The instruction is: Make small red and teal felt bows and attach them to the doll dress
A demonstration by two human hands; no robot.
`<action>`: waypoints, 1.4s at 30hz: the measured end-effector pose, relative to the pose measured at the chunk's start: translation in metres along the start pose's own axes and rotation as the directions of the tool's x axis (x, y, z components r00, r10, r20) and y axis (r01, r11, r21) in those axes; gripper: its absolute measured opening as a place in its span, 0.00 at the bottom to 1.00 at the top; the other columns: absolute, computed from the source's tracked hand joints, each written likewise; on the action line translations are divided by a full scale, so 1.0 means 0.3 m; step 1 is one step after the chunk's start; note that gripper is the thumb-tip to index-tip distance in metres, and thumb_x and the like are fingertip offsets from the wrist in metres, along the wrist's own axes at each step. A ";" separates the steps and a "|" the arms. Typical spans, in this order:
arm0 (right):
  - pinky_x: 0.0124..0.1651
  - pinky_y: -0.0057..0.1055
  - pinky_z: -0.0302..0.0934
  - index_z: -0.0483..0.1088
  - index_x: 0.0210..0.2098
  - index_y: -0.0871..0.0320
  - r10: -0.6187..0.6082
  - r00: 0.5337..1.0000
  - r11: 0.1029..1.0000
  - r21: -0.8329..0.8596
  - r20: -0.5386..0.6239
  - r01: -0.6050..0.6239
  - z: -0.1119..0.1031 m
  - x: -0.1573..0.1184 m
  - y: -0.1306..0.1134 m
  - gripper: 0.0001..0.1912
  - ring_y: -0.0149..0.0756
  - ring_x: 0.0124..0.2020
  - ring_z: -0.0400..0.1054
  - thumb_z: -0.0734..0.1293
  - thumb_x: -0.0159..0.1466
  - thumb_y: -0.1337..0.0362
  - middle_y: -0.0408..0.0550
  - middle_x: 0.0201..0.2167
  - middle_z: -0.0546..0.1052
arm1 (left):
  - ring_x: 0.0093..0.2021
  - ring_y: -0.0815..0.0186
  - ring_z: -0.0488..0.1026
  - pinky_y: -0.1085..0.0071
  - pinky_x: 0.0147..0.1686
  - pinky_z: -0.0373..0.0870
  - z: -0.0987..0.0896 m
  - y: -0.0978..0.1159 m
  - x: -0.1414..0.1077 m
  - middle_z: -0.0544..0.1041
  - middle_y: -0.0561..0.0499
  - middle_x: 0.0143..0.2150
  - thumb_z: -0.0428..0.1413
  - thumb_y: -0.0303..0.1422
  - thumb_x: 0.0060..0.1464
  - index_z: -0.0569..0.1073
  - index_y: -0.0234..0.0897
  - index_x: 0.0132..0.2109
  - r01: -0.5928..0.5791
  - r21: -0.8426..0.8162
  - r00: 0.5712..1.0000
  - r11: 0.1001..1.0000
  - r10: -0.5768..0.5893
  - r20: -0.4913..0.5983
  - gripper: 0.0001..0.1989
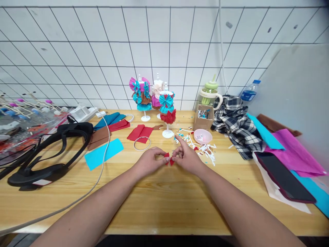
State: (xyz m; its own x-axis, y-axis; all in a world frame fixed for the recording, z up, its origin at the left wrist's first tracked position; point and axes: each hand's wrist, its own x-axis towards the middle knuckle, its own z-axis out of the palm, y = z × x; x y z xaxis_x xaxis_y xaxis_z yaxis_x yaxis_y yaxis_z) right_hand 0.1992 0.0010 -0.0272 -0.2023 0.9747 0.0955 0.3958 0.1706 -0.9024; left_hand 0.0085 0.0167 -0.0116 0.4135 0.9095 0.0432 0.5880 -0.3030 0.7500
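Note:
A small red crepe-paper bow [172, 160] is pinched between my two hands above the middle of the table. My left hand [152, 160] grips its left side with thumb and finger. My right hand [187, 157] pinches the right side, its index finger pointing forward. Just beyond stands a small white dress form [167, 133] clothed in turquoise and red pleated paper. Two similar forms are behind it, one in a pink, turquoise and brown paper dress [141, 94]. Folded red paper [140, 132] and a white ring [142, 143] lie left of the hands.
White paper scraps [207, 151] surround a pink bowl [203, 136] at right, near a cardboard box [204, 117] and a cup [209, 93]. A phone [285, 176] lies far right. At left are a black headset strap [77, 151], a cable [99, 180] and a turquoise sheet [104, 153].

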 end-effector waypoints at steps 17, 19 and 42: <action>0.35 0.30 0.66 0.68 0.48 0.55 -0.081 0.964 0.993 0.059 -0.253 0.099 -0.002 -0.001 -0.036 0.20 0.37 0.42 0.68 0.68 0.56 0.64 0.52 0.47 0.72 | 0.30 0.65 0.71 0.71 0.32 0.65 -0.009 0.029 -0.003 0.77 0.50 0.30 0.57 0.41 0.49 0.76 0.35 0.30 0.094 -0.151 0.994 0.984 -0.102 -0.043 0.12; 0.38 0.31 0.67 0.73 0.38 0.55 -0.183 0.952 0.982 -0.011 -0.246 0.186 -0.005 -0.010 -0.053 0.08 0.38 0.48 0.66 0.66 0.58 0.65 0.52 0.49 0.70 | 0.28 0.66 0.70 0.72 0.30 0.64 -0.013 0.024 -0.002 0.76 0.51 0.29 0.57 0.42 0.49 0.75 0.35 0.30 0.138 -0.223 0.988 0.965 -0.151 -0.043 0.13; 0.50 0.35 0.62 0.76 0.35 0.53 -0.306 0.924 0.931 -0.277 -0.231 0.238 0.029 -0.036 -0.066 0.07 0.37 0.45 0.68 0.66 0.60 0.68 0.47 0.42 0.74 | 0.28 0.67 0.70 0.72 0.30 0.64 -0.005 0.036 -0.006 0.77 0.51 0.28 0.60 0.43 0.46 0.76 0.35 0.30 0.115 -0.320 0.989 0.940 -0.140 -0.056 0.14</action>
State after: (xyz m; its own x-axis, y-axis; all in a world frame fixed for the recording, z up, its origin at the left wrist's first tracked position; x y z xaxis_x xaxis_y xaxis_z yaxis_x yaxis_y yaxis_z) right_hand 0.1857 -0.0141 -0.0140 -0.1007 0.8816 0.4611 0.5685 0.4313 -0.7005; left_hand 0.0131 0.0123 -0.0027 0.2877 0.9574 -0.0257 0.3781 -0.0889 0.9215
